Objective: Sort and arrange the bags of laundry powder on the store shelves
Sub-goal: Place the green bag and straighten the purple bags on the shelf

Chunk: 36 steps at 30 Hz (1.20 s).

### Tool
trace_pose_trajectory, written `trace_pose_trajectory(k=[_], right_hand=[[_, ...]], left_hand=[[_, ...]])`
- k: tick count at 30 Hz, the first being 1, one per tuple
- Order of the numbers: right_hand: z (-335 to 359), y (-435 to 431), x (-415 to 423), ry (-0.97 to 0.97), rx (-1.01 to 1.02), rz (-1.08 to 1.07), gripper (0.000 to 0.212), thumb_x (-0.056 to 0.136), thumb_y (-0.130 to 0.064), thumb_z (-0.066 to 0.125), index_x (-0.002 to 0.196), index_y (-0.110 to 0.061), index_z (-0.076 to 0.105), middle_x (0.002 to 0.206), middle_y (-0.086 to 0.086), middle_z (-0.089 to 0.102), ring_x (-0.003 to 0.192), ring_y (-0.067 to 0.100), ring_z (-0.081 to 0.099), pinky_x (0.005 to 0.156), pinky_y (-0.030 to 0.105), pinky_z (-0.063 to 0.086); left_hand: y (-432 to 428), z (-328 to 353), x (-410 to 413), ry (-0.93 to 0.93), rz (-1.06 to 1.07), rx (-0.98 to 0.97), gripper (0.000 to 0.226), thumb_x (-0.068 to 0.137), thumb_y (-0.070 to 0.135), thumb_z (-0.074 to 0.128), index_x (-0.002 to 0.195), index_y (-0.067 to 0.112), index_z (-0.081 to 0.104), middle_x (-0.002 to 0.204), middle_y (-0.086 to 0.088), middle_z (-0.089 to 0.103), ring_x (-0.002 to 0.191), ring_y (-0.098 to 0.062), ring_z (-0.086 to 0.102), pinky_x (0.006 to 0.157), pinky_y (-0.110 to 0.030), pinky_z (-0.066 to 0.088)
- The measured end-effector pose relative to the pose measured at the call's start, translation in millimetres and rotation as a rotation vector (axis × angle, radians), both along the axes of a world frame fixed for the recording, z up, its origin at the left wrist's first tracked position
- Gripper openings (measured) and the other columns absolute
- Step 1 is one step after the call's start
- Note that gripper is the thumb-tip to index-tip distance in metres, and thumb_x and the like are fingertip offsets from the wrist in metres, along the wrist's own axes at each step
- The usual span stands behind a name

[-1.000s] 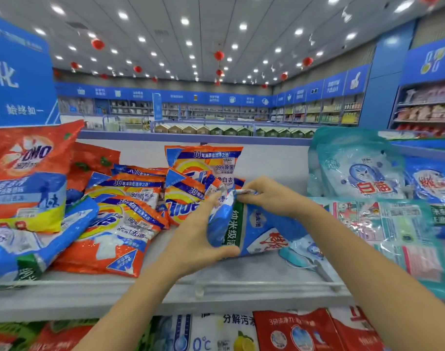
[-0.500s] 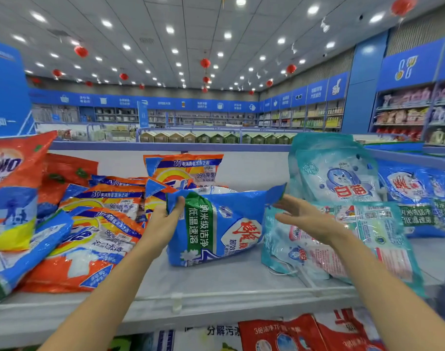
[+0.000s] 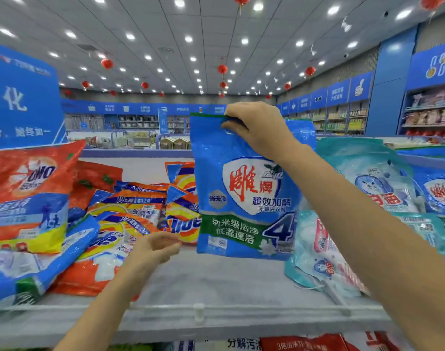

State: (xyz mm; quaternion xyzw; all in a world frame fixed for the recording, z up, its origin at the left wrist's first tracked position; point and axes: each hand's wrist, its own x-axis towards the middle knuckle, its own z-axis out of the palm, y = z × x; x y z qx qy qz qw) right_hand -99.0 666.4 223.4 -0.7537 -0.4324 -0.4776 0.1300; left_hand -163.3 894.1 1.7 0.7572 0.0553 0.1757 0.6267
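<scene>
A blue laundry powder bag (image 3: 244, 198) with a red logo and a green band stands upright above the grey top shelf (image 3: 216, 282). My right hand (image 3: 256, 127) grips its top edge. My left hand (image 3: 153, 249) hovers low to the bag's left, fingers loosely curled, holding nothing. Orange Tide bags (image 3: 130, 224) lie heaped on the left. A red OMO bag (image 3: 29, 193) leans at the far left, with a blue bag (image 3: 39, 264) lying in front of it. Teal bags (image 3: 368, 178) stand on the right.
A teal bag (image 3: 325, 259) lies flat on the shelf right of the held bag. More blue bags (image 3: 436, 191) stand at the far right. The lower shelf holds red bags (image 3: 302, 344). A blue sign (image 3: 21, 97) rises at the back left.
The blue bag was turned from lying on its side to hanging upright. My right hand went to its top edge and lifted it. My left hand let go and dropped away.
</scene>
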Motion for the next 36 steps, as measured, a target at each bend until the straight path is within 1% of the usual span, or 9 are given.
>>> trace_pose_trajectory(k=[6,10,12,18,22,25,28,32,36], right_hand=[[-42.3,12.1,0.1,0.002,-0.258,-0.012,0.030,0.098,-0.028,0.047,0.109,-0.001,0.057,0.100,0.013,0.065,0.091,0.029,0.060,0.069,0.039,0.042],[-52.1,-1.0,8.7,-0.020,-0.087,0.135,0.025,0.090,-0.018,0.059,0.093,0.007,0.062,0.079,0.020,0.066,0.070,0.035,0.062,0.056,0.043,0.048],[-53.6,-2.0,7.3,-0.112,-0.082,0.139,0.022,0.085,-0.016,0.063,0.086,0.005,0.064,0.072,0.016,0.066,0.062,0.031,0.063,0.048,0.040,0.050],[-64.7,4.3,4.6,-0.303,0.065,0.086,0.026,0.080,-0.027,0.072,0.096,-0.006,0.069,0.084,0.006,0.068,0.076,0.024,0.063,0.066,0.033,0.047],[-97.3,-38.2,8.8,0.028,0.640,0.131,0.047,0.084,-0.033,0.064,0.123,-0.011,0.049,0.117,-0.001,0.051,0.107,0.014,0.046,0.095,0.020,0.033],[-145.2,-71.3,9.6,0.764,0.922,0.253,0.054,0.083,-0.032,0.068,0.126,-0.020,0.039,0.123,-0.002,0.048,0.101,0.007,0.050,0.083,0.004,0.039],[-188.6,-74.4,9.6,1.421,0.794,0.487,0.059,0.073,-0.039,0.064,0.124,-0.012,0.051,0.116,0.004,0.067,0.097,0.018,0.067,0.088,0.033,0.052],[-206.9,-68.8,7.8,1.501,0.781,0.504,0.070,0.059,-0.033,0.078,0.121,-0.009,0.055,0.108,0.008,0.071,0.095,0.028,0.068,0.089,0.045,0.053],[-212.3,-75.1,6.9,1.585,0.659,0.500,0.060,0.059,-0.021,0.078,0.115,-0.009,0.059,0.108,0.011,0.071,0.097,0.028,0.067,0.088,0.043,0.053]], left_hand=[[-34.7,20.2,6.6,0.062,-0.235,0.090,0.062,0.076,0.029,0.076,0.129,0.027,0.044,0.119,0.007,0.058,0.101,0.000,0.057,0.069,-0.010,0.047],[-57.0,28.2,13.0,0.043,-0.361,-0.055,0.079,0.052,0.046,0.088,0.121,0.022,0.056,0.123,-0.007,0.064,0.108,-0.022,0.063,0.095,-0.040,0.050],[-59.8,27.3,15.6,0.024,-0.444,-0.206,0.090,0.036,0.057,0.089,0.113,0.018,0.063,0.113,-0.008,0.070,0.098,-0.023,0.069,0.082,-0.036,0.057],[-76.0,27.1,19.4,-0.069,-0.228,-0.075,0.012,0.077,0.031,0.072,0.087,0.025,0.073,0.096,-0.014,0.074,0.087,-0.034,0.065,0.082,-0.048,0.051],[-75.3,27.1,15.4,-0.118,-0.169,-0.064,0.017,0.089,0.024,0.062,0.086,0.011,0.073,0.092,-0.018,0.073,0.085,-0.032,0.064,0.081,-0.047,0.049],[-74.4,30.1,11.9,-0.145,-0.155,-0.060,0.024,0.091,0.023,0.059,0.088,0.002,0.071,0.095,-0.027,0.070,0.088,-0.047,0.062,0.087,-0.057,0.047],[-75.0,38.2,9.6,-0.207,-0.164,-0.136,0.017,0.085,0.025,0.062,0.091,0.013,0.071,0.097,-0.015,0.073,0.092,-0.036,0.067,0.083,-0.051,0.050],[-72.9,57.8,15.2,-0.242,-0.150,-0.109,0.014,0.092,0.022,0.056,0.087,0.016,0.068,0.081,0.006,0.075,0.074,-0.008,0.071,0.061,-0.021,0.055],[-70.9,82.3,18.0,-0.148,-0.199,-0.027,0.015,0.096,0.014,0.053,0.088,0.016,0.066,0.078,0.009,0.074,0.072,-0.009,0.070,0.069,-0.031,0.056]])
